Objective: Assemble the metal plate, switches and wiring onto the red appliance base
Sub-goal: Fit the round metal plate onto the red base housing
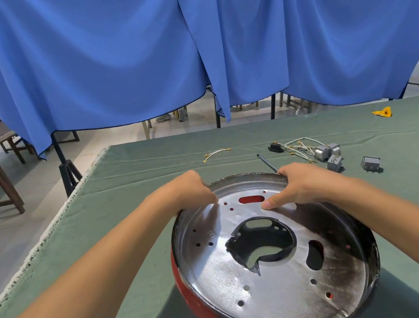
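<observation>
Hands work at the far rim of the metal plate point(278, 280), which sits inside the red appliance base point(201, 313) on the green-covered desk point(132, 199); the left hand point(191, 189) has its fingers curled over the plate's far left edge, gripping it; the right hand point(298, 185) hooks its fingers over the far right edge while its thumb presses flat on the plate's inner surface, just beside an oblong slot showing red beneath; the plate tilts up slightly towards the viewer's right; a screwdriver point(267, 163) lies just beyond the rim; grey switches point(329, 155) with tangled white wiring point(298, 146) lie further right; a separate wire pair point(217, 153) lies near the desk's middle; blue curtains point(182, 38) hang behind.
</observation>
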The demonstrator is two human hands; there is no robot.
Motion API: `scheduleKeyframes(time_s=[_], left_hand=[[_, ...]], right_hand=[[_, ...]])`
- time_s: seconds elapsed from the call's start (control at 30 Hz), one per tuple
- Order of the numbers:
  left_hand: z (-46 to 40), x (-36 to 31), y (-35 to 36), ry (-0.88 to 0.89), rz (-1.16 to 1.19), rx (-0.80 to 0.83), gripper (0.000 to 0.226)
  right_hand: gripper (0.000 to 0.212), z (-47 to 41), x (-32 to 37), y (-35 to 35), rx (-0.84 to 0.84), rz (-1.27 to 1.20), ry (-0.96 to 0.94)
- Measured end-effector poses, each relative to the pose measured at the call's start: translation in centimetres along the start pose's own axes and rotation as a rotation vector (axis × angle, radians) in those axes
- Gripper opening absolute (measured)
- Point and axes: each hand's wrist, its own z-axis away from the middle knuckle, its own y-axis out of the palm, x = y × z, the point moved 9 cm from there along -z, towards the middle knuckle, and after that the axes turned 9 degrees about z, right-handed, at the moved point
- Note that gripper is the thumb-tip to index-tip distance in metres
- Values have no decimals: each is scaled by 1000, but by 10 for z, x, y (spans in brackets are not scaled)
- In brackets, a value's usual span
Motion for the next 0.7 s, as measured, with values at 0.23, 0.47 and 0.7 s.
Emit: scheduleKeyframes(time_s=[0.23, 0.47, 0.7], left_hand=[[11, 9, 2, -151, 33, 65, 31], [16, 19, 6, -237, 101, 60, 34], [28, 3, -5, -198, 175, -21, 37]], right_hand=[[90, 7, -2, -3, -40, 18, 0], [97, 11, -3, -6, -49, 14, -7], [95, 24, -8, -32, -162, 22, -2]])
